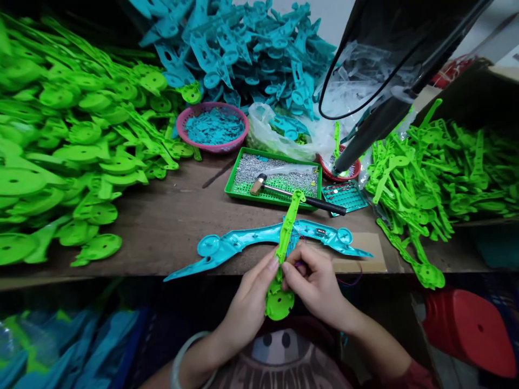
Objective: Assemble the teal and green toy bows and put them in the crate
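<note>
My left hand (255, 292) is wrapped round a long green plastic part (287, 227) with a round disc at its lower end. The part points away from me, over the table's front edge. My right hand (314, 281) is closed at the part's right side, its fingertips pinched close to the middle; thin dark wires show by these fingers, and what exactly they grip is hidden. Just beyond my hands lies a blue bow-shaped plastic piece (235, 242) with a small metal component (321, 232) in its right arm. The green part covers the piece's middle.
A hammer (300, 195) rests across a green tray (231, 189) of small metal bits. Behind are a pink basket (182, 135) of blue pieces and a heap of blue parts (243, 48). Green parts pile up left (81, 140) and right (425, 178). A dark pole (373, 127) slants in from above.
</note>
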Tool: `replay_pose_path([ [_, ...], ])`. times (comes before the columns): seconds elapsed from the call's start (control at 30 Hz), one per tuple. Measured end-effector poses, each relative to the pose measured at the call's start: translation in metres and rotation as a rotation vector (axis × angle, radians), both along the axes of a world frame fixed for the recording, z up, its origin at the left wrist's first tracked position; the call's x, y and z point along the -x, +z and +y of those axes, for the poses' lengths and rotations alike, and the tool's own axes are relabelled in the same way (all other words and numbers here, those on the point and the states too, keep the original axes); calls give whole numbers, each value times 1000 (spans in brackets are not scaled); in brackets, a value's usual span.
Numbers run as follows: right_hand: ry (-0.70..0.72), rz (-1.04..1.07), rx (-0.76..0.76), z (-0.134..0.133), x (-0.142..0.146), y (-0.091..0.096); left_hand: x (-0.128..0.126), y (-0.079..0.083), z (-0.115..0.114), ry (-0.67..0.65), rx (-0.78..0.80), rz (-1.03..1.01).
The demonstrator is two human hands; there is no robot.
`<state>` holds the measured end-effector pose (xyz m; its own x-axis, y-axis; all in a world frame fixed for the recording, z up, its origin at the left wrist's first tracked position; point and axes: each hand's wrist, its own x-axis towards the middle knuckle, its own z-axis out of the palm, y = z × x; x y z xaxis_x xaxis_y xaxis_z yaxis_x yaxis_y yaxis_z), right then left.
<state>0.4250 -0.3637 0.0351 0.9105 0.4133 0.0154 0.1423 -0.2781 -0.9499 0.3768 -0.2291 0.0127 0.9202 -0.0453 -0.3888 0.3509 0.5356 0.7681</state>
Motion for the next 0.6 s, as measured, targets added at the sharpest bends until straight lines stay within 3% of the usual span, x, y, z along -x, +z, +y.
replay_pose_path([
  [0.2, 32, 167, -54, -1, 1, -1, -4, 1, 1, -14, -196, -33],
  [0.4, -15, 8, -18, -29, -20, -2, -26, 21, 12, 91, 36, -1],
  [0.5, -13, 206, -177, -41, -27, -4, -31, 39, 20, 78, 143, 27],
  [0.6, 53, 295, -209, -42, -25, -9, -29, 51, 25, 193, 100, -50],
])
